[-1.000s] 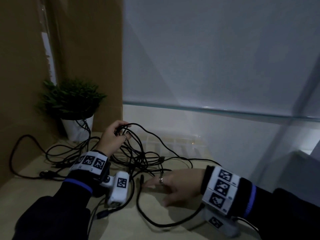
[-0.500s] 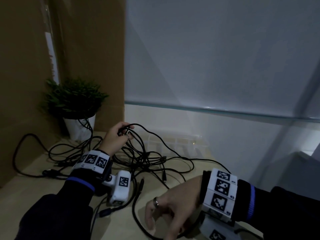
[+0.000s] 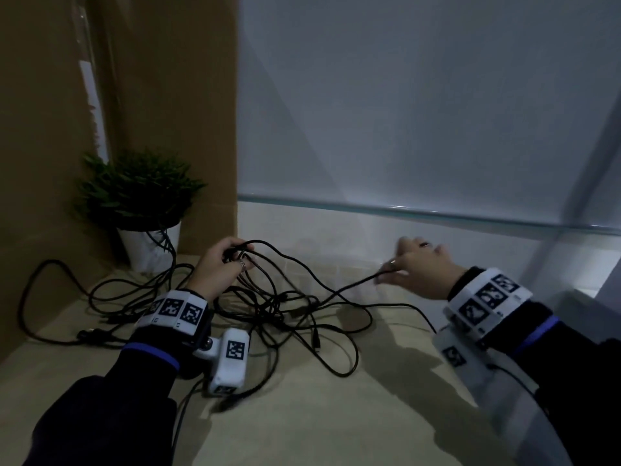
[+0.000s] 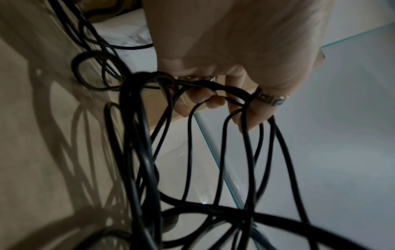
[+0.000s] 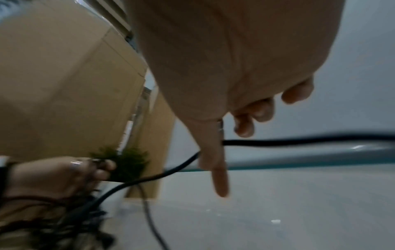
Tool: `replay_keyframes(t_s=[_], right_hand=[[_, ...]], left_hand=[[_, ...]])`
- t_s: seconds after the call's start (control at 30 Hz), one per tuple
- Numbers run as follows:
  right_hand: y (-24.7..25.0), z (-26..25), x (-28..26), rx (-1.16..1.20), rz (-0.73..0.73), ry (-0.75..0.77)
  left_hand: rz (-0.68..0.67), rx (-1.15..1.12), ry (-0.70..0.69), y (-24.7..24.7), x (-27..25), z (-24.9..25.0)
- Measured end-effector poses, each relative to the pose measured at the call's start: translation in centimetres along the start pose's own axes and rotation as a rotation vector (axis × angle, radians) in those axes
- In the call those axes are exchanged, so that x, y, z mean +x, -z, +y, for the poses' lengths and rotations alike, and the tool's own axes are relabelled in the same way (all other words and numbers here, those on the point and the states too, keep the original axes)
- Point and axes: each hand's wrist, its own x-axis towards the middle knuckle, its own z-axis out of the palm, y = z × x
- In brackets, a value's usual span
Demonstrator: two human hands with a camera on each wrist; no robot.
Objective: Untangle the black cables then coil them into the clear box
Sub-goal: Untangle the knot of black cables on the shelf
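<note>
A tangle of black cables [image 3: 268, 311] lies on the beige table [image 3: 336, 415]. My left hand [image 3: 221, 260] holds several loops of it raised above the pile; in the left wrist view my curled fingers [image 4: 213, 101] hook these loops [image 4: 190, 143]. My right hand [image 3: 396, 267] is raised at the right and pinches one black strand [image 3: 353, 284] that runs taut back to the pile. In the right wrist view that strand [image 5: 299, 140] passes behind a straight finger [image 5: 218, 169], blurred. The clear box [image 3: 322, 267] shows only faintly behind the cables, against the white wall.
A potted plant [image 3: 141, 203] in a white pot stands at the back left with cables trailing round it. Brown cardboard [image 3: 168, 95] walls off the left side. A glass pane edge [image 3: 403, 210] runs along the back wall.
My right hand has lifted from the front of the table and moved back and to the right, drawing one strand out of the tangle. My left hand stays raised with its loops.
</note>
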Motion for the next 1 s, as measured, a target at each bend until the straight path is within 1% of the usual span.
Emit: replay_keyframes(t_s=[0.1,0.17,0.2,0.27,0.3,0.33,0.37,0.43,0.47,0.5,0.53,0.6,0.67,0.73,0.8,0.9,1.0], right_hand=[[-0.8,5.9,0.8,-0.048,-0.058,-0.233],[-1.6,9.0,0.2,-0.167,-0.094,-0.356],[-1.8,10.0,-0.2,-0.220,-0.119,-0.404],[-1.6,10.3,-0.7,-0.258,-0.152,-0.419],[-1.2,9.4,-0.7,-0.215,-0.122,-0.391],[-0.7,7.9,-0.6,-0.132,-0.060,-0.332],[-0.1,6.0,-0.2,-0.006,0.013,-0.243],[0.8,1.1,0.6,0.295,0.132,0.032],[1.1,-1.5,0.9,0.420,0.152,0.167],[1.4,-4.0,1.1,0.513,0.153,0.267],[1.4,-6.0,1.5,0.588,0.138,0.314],[0.9,-8.7,2.4,0.700,0.128,0.331],[0.0,-9.9,3.2,0.824,0.192,0.321],[-0.9,-9.9,3.6,1.031,0.265,0.312],[-1.6,-9.5,3.5,1.183,0.316,0.264],[-2.0,-8.7,3.0,1.426,0.369,0.207],[-2.1,-8.2,2.7,1.505,0.408,0.196]], left_hand=[[0.011,-0.028,0.009,-0.1,-0.2,0.2],[0.012,-0.045,0.008,-0.1,-0.2,0.2],[0.010,-0.052,0.003,-0.1,-0.1,0.2],[0.008,-0.046,-0.013,0.0,-0.1,0.2],[0.000,-0.042,-0.024,0.0,-0.2,0.3],[-0.013,-0.047,-0.035,0.0,-0.2,0.3],[-0.032,-0.059,-0.051,-0.1,-0.3,0.5],[-0.090,-0.077,-0.095,-0.2,-0.7,1.0],[-0.126,-0.075,-0.119,-0.2,-0.9,1.4],[-0.165,-0.075,-0.140,-0.2,-1.1,1.7],[-0.211,-0.080,-0.158,-0.2,-1.3,2.0],[-0.319,-0.121,-0.176,-0.2,-1.6,2.2],[-0.418,-0.189,-0.171,-0.2,-1.6,1.9],[-0.460,-0.271,-0.152,-0.3,-1.6,1.8],[-0.437,-0.256,-0.138,-0.5,-1.6,1.8],[-0.358,-0.067,-0.119,-0.8,-1.2,1.6],[-0.353,-0.034,-0.074,-1.0,-1.1,1.3]])
